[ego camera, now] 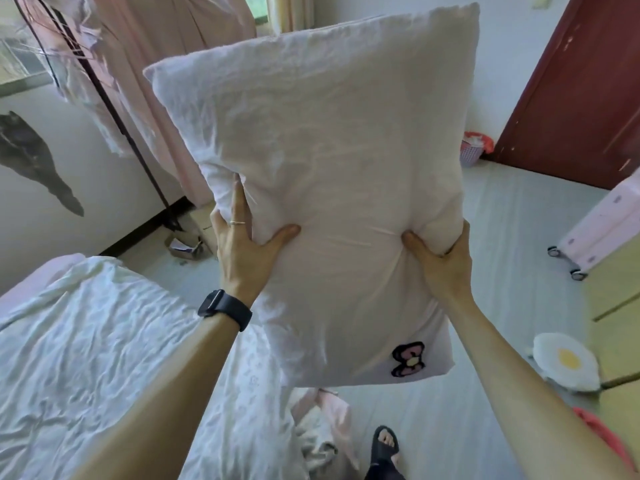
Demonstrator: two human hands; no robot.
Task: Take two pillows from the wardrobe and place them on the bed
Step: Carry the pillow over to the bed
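A large white pillow (322,140) with a small pink bow patch near its lower corner is held up in the air in front of me, filling the middle of the view. My left hand (242,244), with a ring and a black wrist band, grips its left side. My right hand (440,261) pinches its lower right part. The bed (69,358), covered in a crumpled white sheet, lies below and to the left of the pillow. No second pillow is in sight.
A dark clothes rack (114,109) with hanging garments and pink curtains stands at the back left. A red-brown door (581,91) is at the right, a pink wheeled cart (599,230) beside it. An egg-shaped cushion (568,362) lies on the floor. My sandalled foot (384,445) is below.
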